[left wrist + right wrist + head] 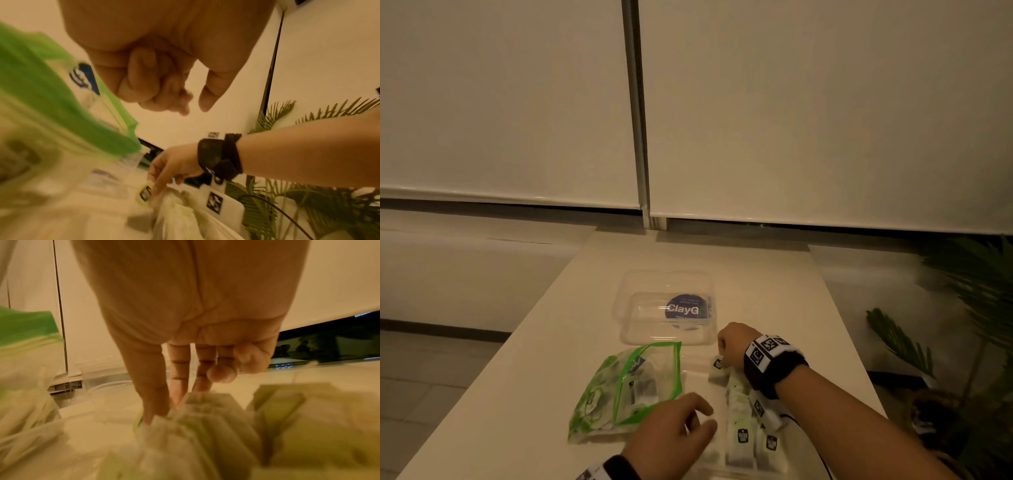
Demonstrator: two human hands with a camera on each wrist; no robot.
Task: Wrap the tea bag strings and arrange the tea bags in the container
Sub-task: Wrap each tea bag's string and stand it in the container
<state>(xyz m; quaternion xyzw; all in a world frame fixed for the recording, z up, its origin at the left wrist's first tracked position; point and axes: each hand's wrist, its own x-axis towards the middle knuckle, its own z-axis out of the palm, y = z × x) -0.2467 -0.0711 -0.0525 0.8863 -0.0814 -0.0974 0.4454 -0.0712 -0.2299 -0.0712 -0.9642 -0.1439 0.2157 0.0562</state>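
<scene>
Tea bag (pinched) under right hand

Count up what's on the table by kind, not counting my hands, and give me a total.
Clear plastic container: 1
Green-edged zip bag holding packets: 1
Loose tea bags beside the right hand: at least 4 I can make out; the pile overlaps and is blurred, so the exact count is unclear
Total: at least 6 things

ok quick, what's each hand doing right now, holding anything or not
Left hand: fingers loosely curled, holding nothing, hovering beside the green zip bag.
Right hand: pinching the top of a tea bag on the table.
</scene>
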